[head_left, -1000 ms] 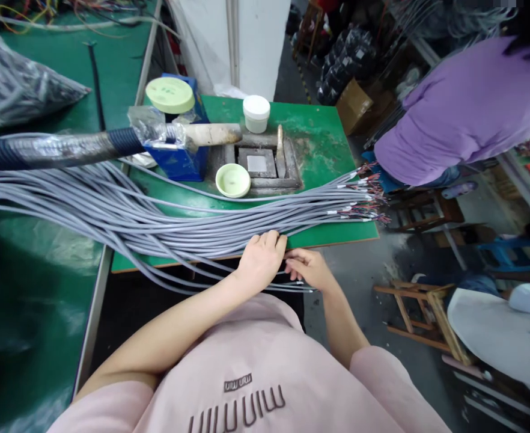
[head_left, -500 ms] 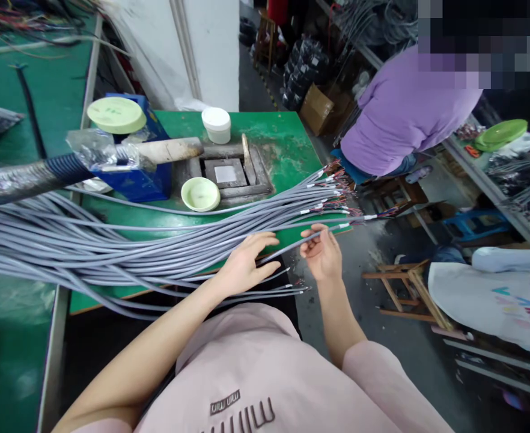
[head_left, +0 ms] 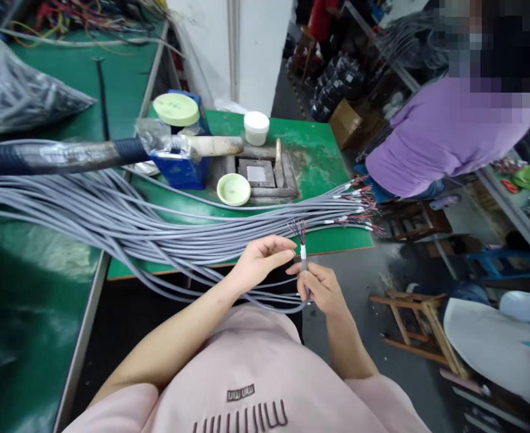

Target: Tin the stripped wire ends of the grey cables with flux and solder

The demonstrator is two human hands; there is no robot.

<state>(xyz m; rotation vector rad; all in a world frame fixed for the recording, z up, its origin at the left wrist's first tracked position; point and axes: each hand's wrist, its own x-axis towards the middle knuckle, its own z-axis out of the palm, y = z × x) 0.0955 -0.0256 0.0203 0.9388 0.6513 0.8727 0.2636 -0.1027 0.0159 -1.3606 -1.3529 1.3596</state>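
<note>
My right hand (head_left: 321, 285) is closed around a grey cable (head_left: 304, 265) a little below its end, holding that end upright. The cable has a white band, and thin stripped wires (head_left: 298, 231) in several colours fan out above it. Just left of the band is my left hand (head_left: 267, 260), fingers bent and thumb apart from them, with nothing seen in its grasp. Behind both hands a thick bundle of grey cables (head_left: 202, 231) runs across the green table (head_left: 321, 135). Their stripped ends lie at the table's right edge.
A solder-pot-like square fixture (head_left: 265, 174) is set in the table, with a pale green dish (head_left: 234, 190) and a white tub (head_left: 256, 128) beside it. A duct hose (head_left: 80, 155) reaches in from the left by a blue box (head_left: 181, 171). A person in purple (head_left: 445, 135) sits right.
My right hand has bent the cable end from pointing right to upright and drawn it closer to my left hand. The view has shifted, so the table sits further right.
</note>
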